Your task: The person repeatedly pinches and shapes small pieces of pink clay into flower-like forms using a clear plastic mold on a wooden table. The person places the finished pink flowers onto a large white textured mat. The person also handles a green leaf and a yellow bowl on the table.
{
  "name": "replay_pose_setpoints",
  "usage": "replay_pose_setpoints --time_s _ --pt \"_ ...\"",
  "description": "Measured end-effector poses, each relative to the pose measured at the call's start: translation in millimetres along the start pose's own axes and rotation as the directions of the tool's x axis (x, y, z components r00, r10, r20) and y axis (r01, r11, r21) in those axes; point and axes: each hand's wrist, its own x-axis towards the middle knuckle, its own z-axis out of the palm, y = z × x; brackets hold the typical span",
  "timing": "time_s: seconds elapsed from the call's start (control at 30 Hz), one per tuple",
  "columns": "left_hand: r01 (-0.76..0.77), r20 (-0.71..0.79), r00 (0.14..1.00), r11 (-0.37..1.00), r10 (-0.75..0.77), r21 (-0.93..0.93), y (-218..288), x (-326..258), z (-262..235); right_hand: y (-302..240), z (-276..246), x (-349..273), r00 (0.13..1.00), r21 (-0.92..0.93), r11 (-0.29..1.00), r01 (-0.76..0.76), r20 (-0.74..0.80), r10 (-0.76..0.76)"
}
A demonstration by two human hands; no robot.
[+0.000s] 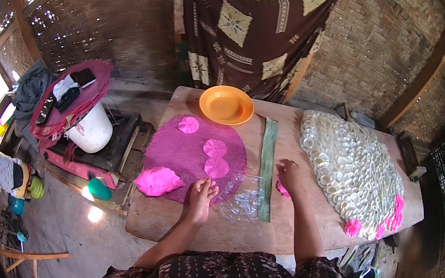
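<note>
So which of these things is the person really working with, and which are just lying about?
In use:
left hand on the pink round mat
right hand on a pink disc
three pink discs on the mat
pink dough lump
clear plastic sheet
green leaf strip
shaped white pieces

Lying about:
orange plate
white bucket
patterned cloth

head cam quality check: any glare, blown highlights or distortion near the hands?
Head view: strong fisheye, table edges bow, black vignette at the corners; window at left and floor sun patches blown out; faint glare on the clear plastic sheet; left hand and right hand evenly lit, sharp.
</note>
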Motion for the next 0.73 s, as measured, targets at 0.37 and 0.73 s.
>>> replay_pose_setpoints --time_s 0.37,0.73 --pt "0.449 0.455 0.765 0.884 -0.456 0.132 -10.6 -6.4 88.1 -17.9 -27.7 -78.2 0.978 0.609 0.779 -0.146 -0.032 0.208" --pt "0.740 0.786 0.370 0.669 -0.494 0.072 7.6 -17.1 96.5 -114.3 -99.3 -66.1 0.744 0.625 0.611 0.485 0.073 -0.665"
